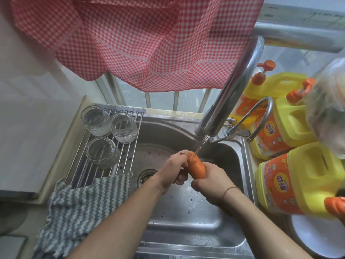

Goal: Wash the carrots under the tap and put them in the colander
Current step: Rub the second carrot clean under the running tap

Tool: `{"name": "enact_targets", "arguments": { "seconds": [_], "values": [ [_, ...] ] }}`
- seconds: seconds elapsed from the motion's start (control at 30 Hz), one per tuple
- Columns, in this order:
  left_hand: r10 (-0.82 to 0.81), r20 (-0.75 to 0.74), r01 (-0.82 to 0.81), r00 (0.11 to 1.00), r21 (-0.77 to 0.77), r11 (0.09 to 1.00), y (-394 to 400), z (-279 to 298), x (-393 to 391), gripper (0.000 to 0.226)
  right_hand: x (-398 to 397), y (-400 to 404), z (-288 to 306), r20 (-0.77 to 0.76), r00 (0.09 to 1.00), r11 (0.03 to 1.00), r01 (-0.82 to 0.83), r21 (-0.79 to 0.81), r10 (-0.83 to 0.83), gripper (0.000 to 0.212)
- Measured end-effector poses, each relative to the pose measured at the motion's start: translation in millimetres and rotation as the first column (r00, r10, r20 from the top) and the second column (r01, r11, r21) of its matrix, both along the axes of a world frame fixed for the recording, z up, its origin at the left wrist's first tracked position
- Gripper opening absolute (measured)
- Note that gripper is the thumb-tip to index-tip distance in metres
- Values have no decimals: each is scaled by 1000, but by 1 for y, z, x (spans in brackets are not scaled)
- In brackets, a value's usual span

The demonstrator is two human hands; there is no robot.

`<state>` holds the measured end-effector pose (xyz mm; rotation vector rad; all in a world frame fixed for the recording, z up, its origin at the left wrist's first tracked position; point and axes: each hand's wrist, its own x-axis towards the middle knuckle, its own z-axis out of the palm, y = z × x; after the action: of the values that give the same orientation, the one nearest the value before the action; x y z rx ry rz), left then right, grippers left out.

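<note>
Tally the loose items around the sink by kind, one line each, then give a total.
Glass jars on the rack: 3
Yellow detergent bottles: 3
Carrot under the tap, held in both hands: 1
Striped cloth: 1
Total: 8

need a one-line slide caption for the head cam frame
Both hands, left and right, hold a carrot under the running tap over the steel sink.

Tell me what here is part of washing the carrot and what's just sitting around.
In use: carrot, left hand, right hand, running tap, sink.

Lying about: three glass jars on the rack, striped cloth, yellow detergent jugs, checked curtain.
</note>
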<state>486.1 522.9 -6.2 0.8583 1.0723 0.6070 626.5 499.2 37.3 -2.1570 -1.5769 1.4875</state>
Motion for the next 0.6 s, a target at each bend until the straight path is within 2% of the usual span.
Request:
{"name": "enact_targets", "arguments": {
  "seconds": [0.07, 0.17, 0.23, 0.33, 0.47, 0.53, 0.6],
  "values": [
    [-9, 9, 9, 1000, 8, 1000, 0, -1, -1, 18, -1, 1, 1, -109, 990, 994, 77, -75, -84, 25],
    [-10, -11, 10, 1000, 51, 999, 0, -3, 0, 4, -2, 2, 1, -52, 998, 999, 37, -14, -37, 25],
    [-14, -28, 16, 1000, 74, 997, 0, -3, 1, 5, -2, 3, 0, -24, 1000, 1000, 14, 5, -13, 25],
    [-42, -5, 42, 999, 114, 993, 0, -3, -3, 9, 2, 4, -1, -152, 984, 993, 78, -84, -91, 28],
    [-66, 91, 57, 994, 95, 994, 0, -2, -8, 9, 14, 3, -4, -334, 925, 960, 92, -265, -181, 52],
    [-69, 74, 61, 995, 111, 992, -2, -2, -8, 6, 13, 3, -4, -327, 927, 962, 100, -254, -182, 47],
    [-68, 2, 67, 998, 136, 988, -3, -4, -4, 10, 7, 1, -2, -245, 960, 983, 95, -160, -133, 33]
  ]
}}
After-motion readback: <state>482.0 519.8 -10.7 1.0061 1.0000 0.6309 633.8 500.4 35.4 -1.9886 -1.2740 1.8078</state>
